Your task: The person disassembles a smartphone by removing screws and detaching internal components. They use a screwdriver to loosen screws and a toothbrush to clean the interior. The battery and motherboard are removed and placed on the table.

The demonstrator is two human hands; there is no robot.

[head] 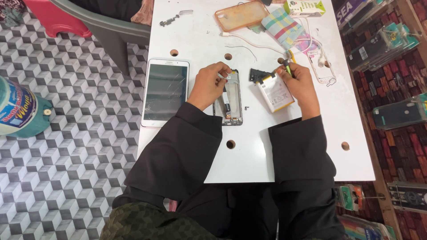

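Two hands on white table (249, 155), left hand (209, 84) pinching opened phone (231, 104), right hand (300, 84) gripping yellow-green tool (288, 66) over battery (275, 92)

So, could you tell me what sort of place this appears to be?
Probably a small phone repair stall: an opened phone and its removed battery lie on the white table, with packaged accessories displayed alongside.

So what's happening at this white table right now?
A person in dark sleeves sits at a white table with an opened phone lying on it, its insides exposed. The left hand rests its fingertips on the phone's upper end. The right hand holds a small yellow-green tool above a white battery lying beside the phone. A white tablet with a cracked screen lies to the left, and a clear phone case and a checked cloth lie at the far edge.
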